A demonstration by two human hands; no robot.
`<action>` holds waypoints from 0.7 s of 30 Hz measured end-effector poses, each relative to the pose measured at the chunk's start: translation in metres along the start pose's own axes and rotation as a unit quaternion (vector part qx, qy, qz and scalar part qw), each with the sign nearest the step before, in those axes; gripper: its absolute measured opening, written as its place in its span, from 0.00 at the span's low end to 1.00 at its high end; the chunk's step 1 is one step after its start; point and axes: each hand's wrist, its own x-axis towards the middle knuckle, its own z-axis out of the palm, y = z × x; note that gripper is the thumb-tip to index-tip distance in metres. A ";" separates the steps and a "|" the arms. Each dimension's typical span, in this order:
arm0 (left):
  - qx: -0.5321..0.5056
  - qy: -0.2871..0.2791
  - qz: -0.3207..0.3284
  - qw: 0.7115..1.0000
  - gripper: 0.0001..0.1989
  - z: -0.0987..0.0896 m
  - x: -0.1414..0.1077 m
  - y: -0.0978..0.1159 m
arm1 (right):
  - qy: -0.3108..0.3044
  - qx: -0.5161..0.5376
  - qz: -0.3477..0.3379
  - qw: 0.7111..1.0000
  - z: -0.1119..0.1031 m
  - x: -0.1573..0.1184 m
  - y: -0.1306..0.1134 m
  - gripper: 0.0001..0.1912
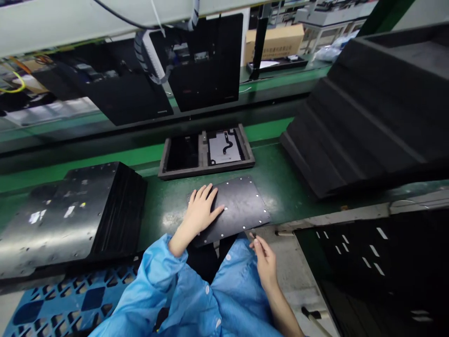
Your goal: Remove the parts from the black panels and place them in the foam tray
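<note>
A dark flat plate (242,203) with small light dots along its edges lies at the front edge of the green bench. My left hand (202,208) rests flat on its left part, fingers spread. Just off the plate's front right corner, my right hand (264,257) pinches a small dark object (253,234), too small to identify. Behind the plate sits a grey foam tray (206,172) with two compartments: a black panel (182,153) on the left, a light grey panel (218,149) with a black ribbon strip on the right.
A stack of dark metal plates (80,206) stands at the left, above a blue plastic pallet (84,299). Black foam trays (365,117) are piled at the right. A dark panel (379,267) with white marks lies lower right. Behind is a cardboard box (273,44).
</note>
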 end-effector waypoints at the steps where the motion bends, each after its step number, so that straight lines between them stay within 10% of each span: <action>1: -0.009 0.000 0.000 1.000 0.33 0.004 0.011 0.003 | -0.001 -0.002 -0.003 1.000 -0.001 0.001 0.001 0.33; 21: -0.066 0.020 -0.001 0.998 0.35 0.025 0.039 0.010 | -0.076 -0.055 -0.105 0.990 -0.017 0.020 0.012 0.23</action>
